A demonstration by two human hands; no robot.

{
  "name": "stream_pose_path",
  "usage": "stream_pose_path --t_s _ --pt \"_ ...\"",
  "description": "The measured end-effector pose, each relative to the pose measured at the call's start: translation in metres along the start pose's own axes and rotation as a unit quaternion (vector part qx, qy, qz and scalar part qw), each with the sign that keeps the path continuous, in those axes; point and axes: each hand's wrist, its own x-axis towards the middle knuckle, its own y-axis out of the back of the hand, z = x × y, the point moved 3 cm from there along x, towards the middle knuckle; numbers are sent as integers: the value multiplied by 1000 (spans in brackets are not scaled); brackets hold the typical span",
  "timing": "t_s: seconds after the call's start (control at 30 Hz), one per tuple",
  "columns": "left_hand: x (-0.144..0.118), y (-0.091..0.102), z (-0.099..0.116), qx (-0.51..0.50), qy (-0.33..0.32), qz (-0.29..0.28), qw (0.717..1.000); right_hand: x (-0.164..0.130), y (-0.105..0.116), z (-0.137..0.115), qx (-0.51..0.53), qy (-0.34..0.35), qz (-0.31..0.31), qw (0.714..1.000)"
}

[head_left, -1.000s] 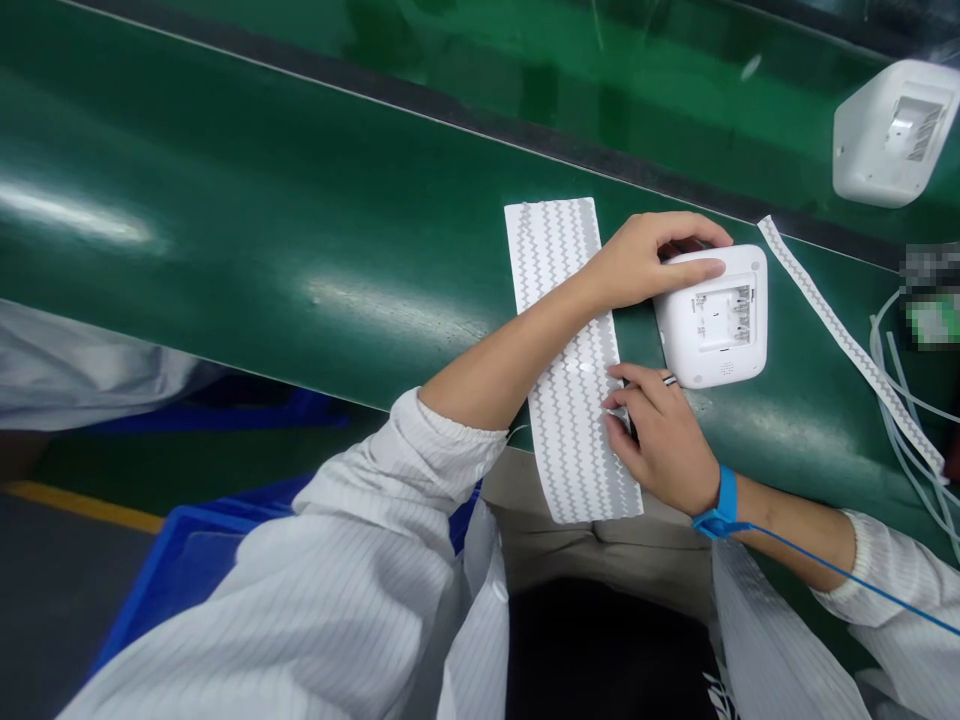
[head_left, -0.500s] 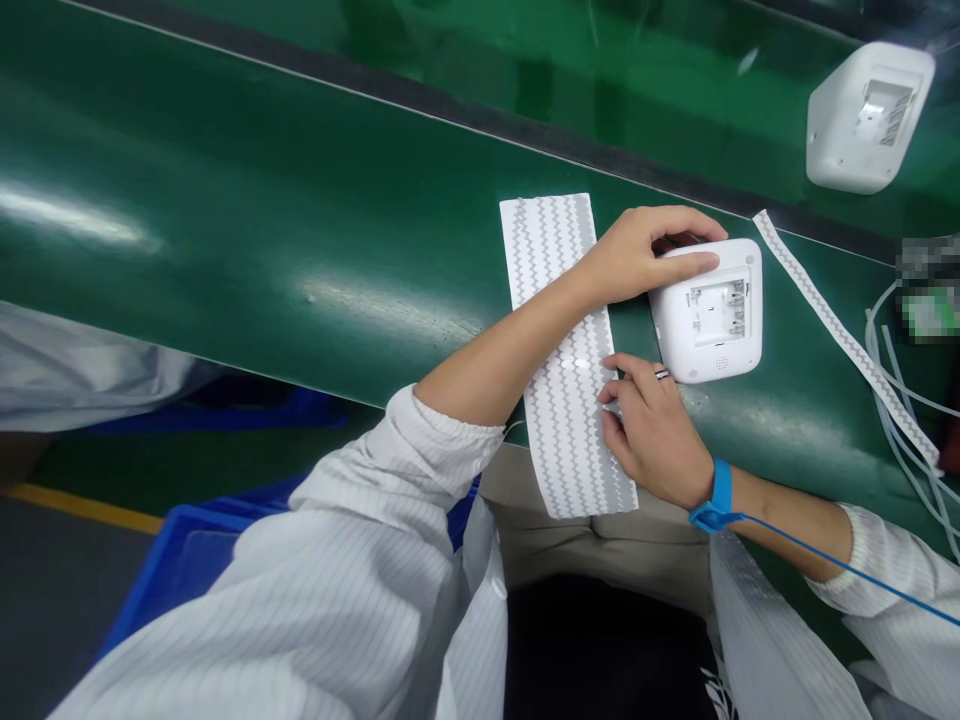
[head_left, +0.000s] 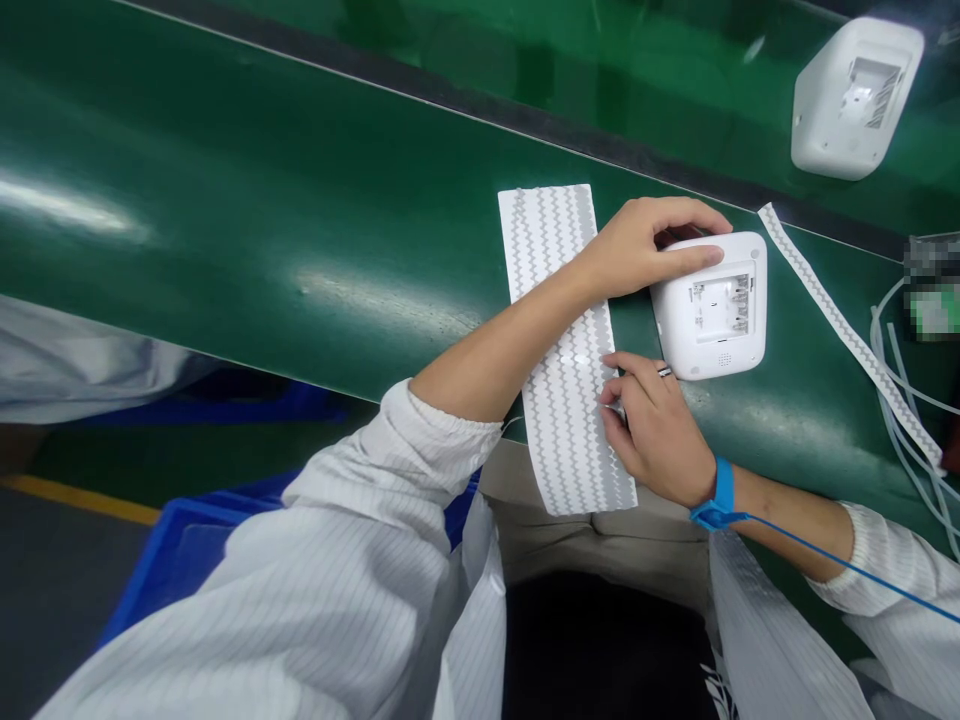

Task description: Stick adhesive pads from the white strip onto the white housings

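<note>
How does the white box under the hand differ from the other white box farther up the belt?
The near white box lies flat on the green belt, its open recess facing up, the left hand resting on it. The far white box sits tilted and untouched, apart from both hands. Both look like the same rounded white casing with a recess.

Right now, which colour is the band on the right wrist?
Blue: the wristband, with a blue cord, shows clearly in the head view.

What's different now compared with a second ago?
Very little. The second white device on the belt has drifted left and up in the view. The left hand stays on the near white device; the right hand keeps picking at the zigzag sheet. The loose strip lies unmoved.
</note>
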Motion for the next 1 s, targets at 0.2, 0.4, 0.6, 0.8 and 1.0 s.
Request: stream_pose_path --t_s 0.2,0.4,0.6,0.8,1.0 --pt "0 0 0 -1 -4 3 1000 2 2 1 -10 26 20 999" --pt "0 0 -2 6 3 6 1000 -1 1 1 -36 32 14 999" --pt "0 0 -1 6 7 4 1000 -1 5 1 -5 30 28 999" --pt "0 -1 -1 1 5 13 1000 2 4 4 22 1 9 1000" --pt "1 -1 -1 3 2 8 1000 1 3 4 19 6 13 1000"
